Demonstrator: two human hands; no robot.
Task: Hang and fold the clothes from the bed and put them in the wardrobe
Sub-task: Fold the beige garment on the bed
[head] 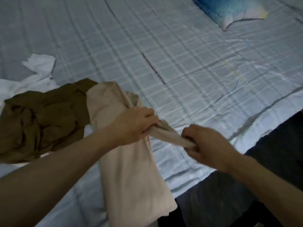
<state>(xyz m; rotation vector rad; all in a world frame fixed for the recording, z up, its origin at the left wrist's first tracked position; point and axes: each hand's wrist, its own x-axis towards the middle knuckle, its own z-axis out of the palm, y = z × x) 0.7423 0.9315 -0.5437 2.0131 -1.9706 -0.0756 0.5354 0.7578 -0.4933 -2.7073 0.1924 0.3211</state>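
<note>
A pale beige garment lies along the near edge of the bed, one end hanging toward me. My left hand grips a bunched part of it near the middle. My right hand is closed on the same twisted strip of beige cloth, a short way to the right. The strip is stretched between both fists just above the sheet. A crumpled brown garment lies to the left, touching the beige one. A white garment lies behind and partly under the brown one.
The bed has a light blue checked sheet with wide bare room across its middle and right. A blue patterned pillow lies at the far right. The bed's edge and dark floor run along the lower right.
</note>
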